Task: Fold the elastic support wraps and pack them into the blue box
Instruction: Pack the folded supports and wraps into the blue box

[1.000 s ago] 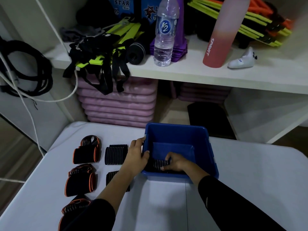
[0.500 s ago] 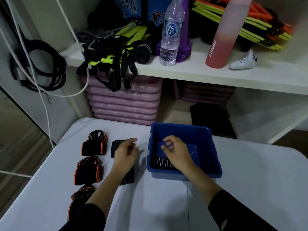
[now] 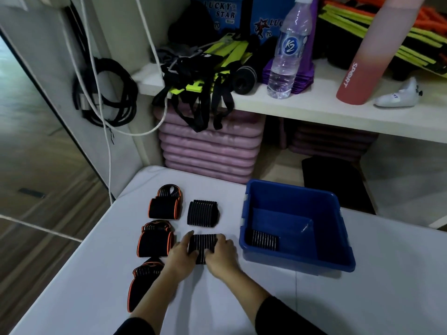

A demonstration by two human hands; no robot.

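Both hands (left (image 3: 180, 257), right (image 3: 221, 258)) grip a striped wrap (image 3: 202, 241); K2 bottle (image 3: 287, 52), SPORT bottle (image 3: 362, 68) on shelf (image 3: 314, 110).

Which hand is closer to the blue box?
Right. The right hand grips the striped wrap on the side next to the blue box, without touching the box. The left hand grips the wrap's far side, farther away.
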